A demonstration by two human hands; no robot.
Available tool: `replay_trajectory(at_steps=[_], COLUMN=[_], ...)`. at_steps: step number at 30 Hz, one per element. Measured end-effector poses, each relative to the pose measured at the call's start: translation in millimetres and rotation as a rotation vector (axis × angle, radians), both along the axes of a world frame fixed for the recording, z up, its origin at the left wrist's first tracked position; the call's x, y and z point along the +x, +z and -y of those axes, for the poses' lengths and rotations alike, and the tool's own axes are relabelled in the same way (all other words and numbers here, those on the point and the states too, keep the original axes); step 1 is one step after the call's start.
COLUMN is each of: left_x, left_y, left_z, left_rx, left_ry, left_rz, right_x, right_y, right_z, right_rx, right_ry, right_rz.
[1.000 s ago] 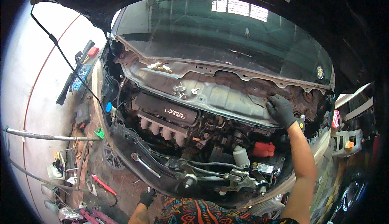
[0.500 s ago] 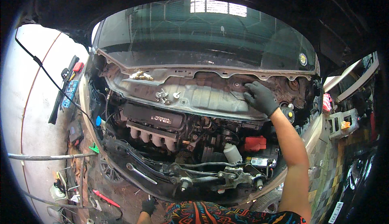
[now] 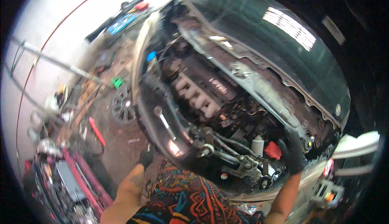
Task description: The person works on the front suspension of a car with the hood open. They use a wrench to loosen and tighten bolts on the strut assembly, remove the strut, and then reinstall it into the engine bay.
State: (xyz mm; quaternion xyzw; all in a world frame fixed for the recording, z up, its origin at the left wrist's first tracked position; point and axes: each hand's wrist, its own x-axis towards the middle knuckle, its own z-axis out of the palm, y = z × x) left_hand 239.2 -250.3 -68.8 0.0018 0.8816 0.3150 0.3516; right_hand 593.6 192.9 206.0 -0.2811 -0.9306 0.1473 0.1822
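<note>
My left hand [image 3: 146, 158], in a dark glove, is low in front of the car, closed, with a small bright metal tip showing above the fingers; the rest of what it grips is hidden. My right hand [image 3: 292, 149], gloved too, is at the right of the engine bay beside the red cover [image 3: 273, 150] and the white bottle [image 3: 257, 146]. Motion smears its fingers. A wrench [image 3: 165, 122] lies along the front panel of the bay. Several bolts or clips [image 3: 239, 70] rest on the metal cowl [image 3: 269, 100] below the windshield.
The engine cover [image 3: 208, 78] fills the middle of the bay. A loose wheel [image 3: 123, 105] and a red-handled tool [image 3: 97, 131] are on the floor at left. A red car part [image 3: 83, 171] is at lower left, and a grey plastic crate [image 3: 326, 193] at right.
The view has swung and tilted, so the car now slants down to the right. My right hand has left the cowl and come nearer, beside the red cover. My left hand stays low and closed.
</note>
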Motion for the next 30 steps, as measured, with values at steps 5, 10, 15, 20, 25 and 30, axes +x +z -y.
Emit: replay_trajectory(at_steps=[5, 10, 15, 20, 25, 30], left_x=[4, 4, 15, -55, -66, -101], left_y=[2, 21, 98, 30, 47, 4], left_z=[34, 9, -60, -79, -126, -120], left_rx=[0.346, 0.349, 0.301, 0.281, 0.123, 0.163], left_ry=[-0.112, -0.302, -0.545, -0.294, -0.220, -0.248], left_rz=[-0.403, -0.360, -0.209, -0.434, -0.374, -0.301], right_x=[11, -14, -59, -76, -48, -25], right_y=[-1, -31, -60, -61, -49, -70], right_z=[100, 184, 238, 249, 246, 260], right_rx=[-0.291, -0.774, -0.715, -0.645, -0.473, -0.528], right_ry=[-0.054, -0.023, 0.331, 0.474, 0.239, -0.007], right_rz=[-0.148, -0.247, -0.122, -0.057, -0.063, -0.070])
